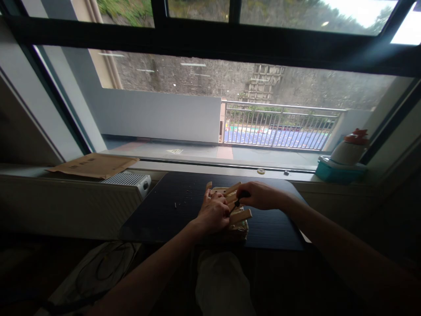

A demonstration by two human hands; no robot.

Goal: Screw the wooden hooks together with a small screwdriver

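My right hand (259, 194) is closed around the dark handle of a screwdriver (236, 204). Its thin shaft slants down and left, and the tip is hidden near my left fingers. My left hand (215, 210) is bent over some pale wooden strips, its fingers pressed on them. One wooden strip (241, 216) sticks out to the right, closest to me. Beneath the strips is a block-like bundle (241, 232) with a worn, wrapped-looking surface; what it is made of is hard to tell in this dim light.
The dark tabletop (154, 215) carries small light scraps left of my hands. Behind it runs a window sill with a roll of tape (261, 171). A teal box (338, 172) under a white bottle (348, 149) stands right. A brown envelope (92, 165) rests on the radiator (128, 179) at left.
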